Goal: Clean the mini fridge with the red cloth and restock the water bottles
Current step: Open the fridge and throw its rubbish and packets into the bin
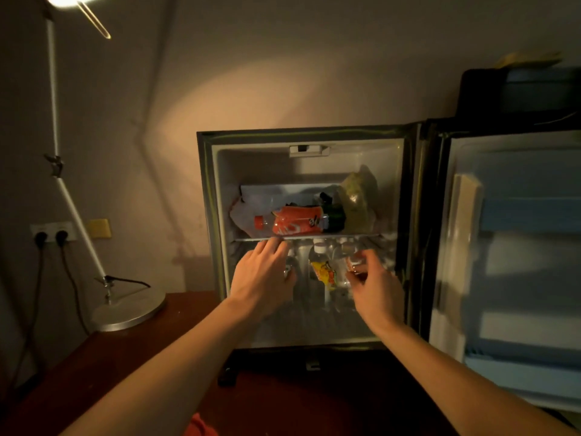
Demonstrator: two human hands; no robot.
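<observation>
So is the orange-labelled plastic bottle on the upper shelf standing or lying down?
Lying down: the orange-labelled plastic bottle rests on its side, cap pointing left.

Red cloth [199, 427] (bottom edge) cut off; right hand [372, 280] blurred

A dark red table [132, 366] carried the open mini fridge [207, 215] at right, a lamp base [129, 313] far left, and a red cloth [199, 427] near.

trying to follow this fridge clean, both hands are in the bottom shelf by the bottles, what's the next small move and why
Probably close each hand on a bottle and lift it out. The left hand and right hand already reach among the upright bottles below the shelf, and the fridge is still stocked, so wiping seems blocked. The red cloth lies unused near the bottom edge.
</observation>
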